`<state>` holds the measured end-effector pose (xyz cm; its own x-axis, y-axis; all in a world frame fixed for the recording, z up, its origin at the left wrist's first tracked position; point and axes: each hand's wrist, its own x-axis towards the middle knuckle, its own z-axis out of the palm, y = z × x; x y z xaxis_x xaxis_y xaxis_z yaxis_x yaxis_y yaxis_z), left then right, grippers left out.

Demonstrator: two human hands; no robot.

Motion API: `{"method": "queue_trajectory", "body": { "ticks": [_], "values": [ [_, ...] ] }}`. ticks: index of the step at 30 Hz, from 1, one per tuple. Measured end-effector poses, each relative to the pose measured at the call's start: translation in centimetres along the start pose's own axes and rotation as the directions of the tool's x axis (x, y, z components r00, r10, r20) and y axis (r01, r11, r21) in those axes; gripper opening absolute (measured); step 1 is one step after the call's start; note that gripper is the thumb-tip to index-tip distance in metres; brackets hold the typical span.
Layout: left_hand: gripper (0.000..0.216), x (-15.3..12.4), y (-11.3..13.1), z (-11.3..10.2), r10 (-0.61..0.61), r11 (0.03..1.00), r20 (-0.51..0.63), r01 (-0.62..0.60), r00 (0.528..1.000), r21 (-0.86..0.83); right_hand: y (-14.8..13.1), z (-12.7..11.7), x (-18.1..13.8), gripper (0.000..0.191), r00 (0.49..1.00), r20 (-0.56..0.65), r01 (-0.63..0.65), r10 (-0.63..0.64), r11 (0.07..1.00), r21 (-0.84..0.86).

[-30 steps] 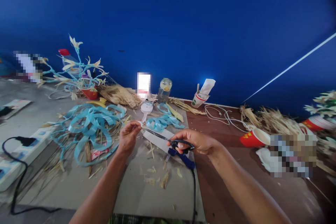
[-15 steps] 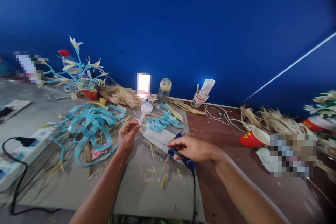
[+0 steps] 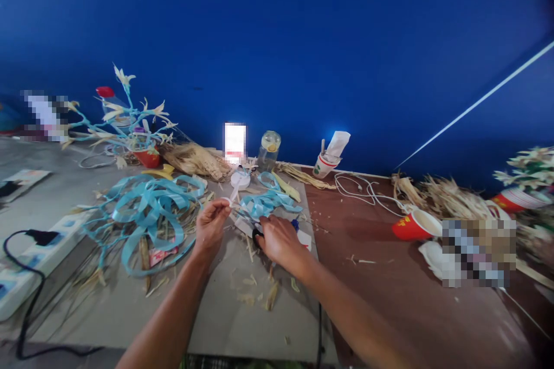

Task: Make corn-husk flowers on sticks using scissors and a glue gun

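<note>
My left hand [image 3: 210, 223] is raised over the grey mat [image 3: 208, 305] and pinches a small pale strip of husk [image 3: 231, 199] between thumb and fingers. My right hand [image 3: 279, 240] lies low on the mat just to its right, fingers curled over the black handles of the scissors [image 3: 258, 233]. Whether it still grips them I cannot make out. A blue glue gun [image 3: 295, 223] lies partly hidden behind that hand. Loose light-blue ribbon [image 3: 142, 207] is heaped to the left of my left hand.
A red pot with a blue-stemmed husk-flower branch [image 3: 130, 127], a glass jar [image 3: 269, 150], a paper cup [image 3: 325, 164], white cable [image 3: 363, 187], a red cup [image 3: 414, 225] and dried husk piles [image 3: 450, 202] line the back. A power strip [image 3: 38, 248] sits at the left.
My right hand, which held the scissors up to the husk strip, dropped to the mat and slid left, close under my left hand. My left hand stayed in place, still pinching the strip.
</note>
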<state>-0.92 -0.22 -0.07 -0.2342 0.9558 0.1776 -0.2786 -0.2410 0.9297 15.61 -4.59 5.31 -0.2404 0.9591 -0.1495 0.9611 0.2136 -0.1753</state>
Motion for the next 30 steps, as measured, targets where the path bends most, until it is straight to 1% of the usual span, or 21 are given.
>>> {"method": "queue_trajectory", "body": {
  "ticks": [2,4,7,9,15,17,18,20,21,22,23,25,27,28,30],
  "values": [
    [0.015,0.1,-0.2,-0.1,0.004,1.0,0.002,-0.004,1.0,0.006,-0.5,0.5,0.1,0.032,0.999,-0.043,0.013,-0.014,1.0,-0.024],
    [0.015,0.1,-0.5,-0.2,0.002,1.0,0.009,-0.002,1.0,0.013,-0.8,0.8,0.2,0.033,0.998,-0.055,0.012,-0.015,0.999,-0.042],
    [0.015,0.1,-0.7,-0.4,0.0,1.0,0.021,-0.001,1.0,0.028,-1.1,1.0,0.4,0.037,1.0,-0.013,0.008,-0.009,0.999,-0.04],
    [0.014,0.0,-0.7,-0.3,0.001,0.999,0.032,-0.002,0.999,0.043,-1.4,0.9,0.4,0.036,1.0,0.02,0.01,-0.01,1.0,-0.027],
    [0.013,-0.2,-0.5,-0.2,-0.006,0.998,0.049,0.003,0.999,0.061,-2.0,0.7,0.1,0.034,0.998,0.06,-0.002,0.0,1.0,0.027],
    [0.013,-0.2,-0.5,-0.2,-0.015,0.999,0.05,0.012,0.999,0.049,-1.9,0.8,0.2,0.031,0.999,0.037,0.007,-0.009,0.998,0.067],
    [0.013,-0.2,-0.6,-0.3,-0.022,0.999,0.051,0.02,0.998,0.036,-1.8,0.8,0.3,0.03,1.0,0.006,0.014,-0.014,0.994,0.109],
    [0.014,-0.1,-0.8,-0.4,-0.042,0.999,0.058,0.042,0.997,0.008,-1.3,0.8,1.0,0.029,0.995,-0.098,0.035,-0.01,0.965,0.261],
    [0.015,-0.1,-0.8,-0.4,-0.052,0.999,0.063,0.053,0.997,-0.008,-1.0,0.8,1.4,0.027,0.988,-0.155,0.055,0.003,0.927,0.371],
    [0.016,-0.1,-0.9,-0.4,-0.064,0.998,0.073,0.066,0.995,-0.024,-0.7,0.7,1.9,0.026,0.978,-0.205,0.079,0.028,0.865,0.495],
    [0.016,-0.1,-1.0,-0.4,-0.076,0.996,0.086,0.08,0.993,-0.039,-0.4,0.7,2.5,0.024,0.971,-0.232,0.106,0.054,0.774,0.624],
    [0.016,-0.2,-1.1,-0.3,-0.103,0.992,0.122,0.111,0.987,-0.062,0.1,0.5,3.4,0.023,0.973,-0.211,0.131,0.091,0.535,0.835],
    [0.015,-0.4,-1.1,-0.1,-0.126,0.988,0.163,0.138,0.978,-0.063,0.2,0.5,4.0,0.025,0.983,-0.161,0.128,0.085,0.308,0.943],
    [0.015,-0.5,-1.0,-0.1,-0.131,0.988,0.173,0.143,0.976,-0.055,0.1,0.4,4.2,0.025,0.987,-0.143,0.124,0.071,0.225,0.966],
    [0.016,-0.6,-0.9,0.1,-0.137,0.989,0.184,0.145,0.973,-0.032,-0.1,0.4,4.3,0.023,0.99,-0.13,0.124,0.045,0.124,0.985]
  ]
}}
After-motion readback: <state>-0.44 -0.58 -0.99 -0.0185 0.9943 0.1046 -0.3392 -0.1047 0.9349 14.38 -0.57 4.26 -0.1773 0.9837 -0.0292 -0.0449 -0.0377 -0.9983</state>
